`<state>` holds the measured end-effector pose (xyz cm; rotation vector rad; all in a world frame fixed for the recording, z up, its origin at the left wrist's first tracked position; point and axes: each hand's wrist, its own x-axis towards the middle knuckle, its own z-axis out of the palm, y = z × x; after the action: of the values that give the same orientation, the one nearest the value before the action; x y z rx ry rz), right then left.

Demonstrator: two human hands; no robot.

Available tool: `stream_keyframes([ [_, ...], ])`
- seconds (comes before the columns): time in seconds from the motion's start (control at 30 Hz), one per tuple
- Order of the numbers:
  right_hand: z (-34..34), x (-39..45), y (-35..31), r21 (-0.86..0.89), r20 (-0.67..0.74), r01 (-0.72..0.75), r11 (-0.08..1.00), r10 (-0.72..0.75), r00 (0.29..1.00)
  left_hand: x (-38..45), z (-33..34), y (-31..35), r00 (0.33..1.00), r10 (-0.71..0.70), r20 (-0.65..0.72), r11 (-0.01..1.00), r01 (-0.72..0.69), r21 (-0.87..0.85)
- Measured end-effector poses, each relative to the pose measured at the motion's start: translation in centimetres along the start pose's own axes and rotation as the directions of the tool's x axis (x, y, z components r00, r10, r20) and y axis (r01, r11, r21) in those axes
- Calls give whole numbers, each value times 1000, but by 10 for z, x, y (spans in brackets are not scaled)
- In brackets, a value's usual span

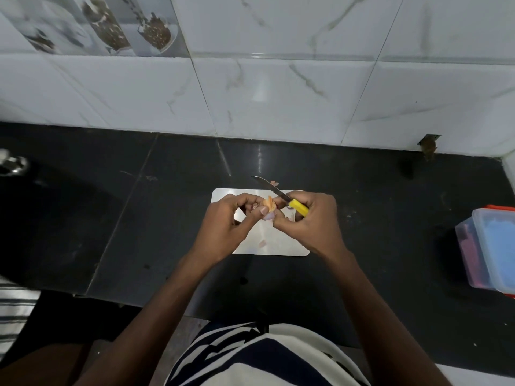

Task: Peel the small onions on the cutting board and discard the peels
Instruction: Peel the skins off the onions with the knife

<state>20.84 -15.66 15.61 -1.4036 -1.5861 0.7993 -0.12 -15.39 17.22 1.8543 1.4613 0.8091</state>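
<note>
A small onion (268,215) with a loose orange peel (269,202) is pinched between both hands above the white cutting board (278,246). My left hand (225,218) grips the onion from the left. My right hand (309,218) holds a yellow-handled knife (297,206), blade pointing up and left, while its fingertips touch the onion. A small peel scrap (262,243) lies on the board. Other onions on the board are mostly hidden behind my hands.
The board rests on a dark countertop (139,218) against a white tiled wall (278,93). Stacked translucent plastic containers (490,249) stand at the right edge. A metal fixture (14,162) shows at the far left. Peel bits (274,183) lie behind the board.
</note>
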Motion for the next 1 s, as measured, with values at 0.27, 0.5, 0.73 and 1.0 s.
stream_keyframes([
  [0.27,5,7,4,31,-36,-55,998,56,998,4,9,-8,1000,-28,-13,997,27,-69],
  [0.5,5,11,7,198,-21,-104,975,111,994,10,15,-5,986,-153,-73,948,125,-293],
  [0.73,-3,21,5,192,79,-115,975,101,992,12,14,-4,979,-202,13,903,191,-384],
  [1.0,1,20,7,45,55,-256,966,253,966,5,16,-2,971,-238,-14,791,185,-583],
])
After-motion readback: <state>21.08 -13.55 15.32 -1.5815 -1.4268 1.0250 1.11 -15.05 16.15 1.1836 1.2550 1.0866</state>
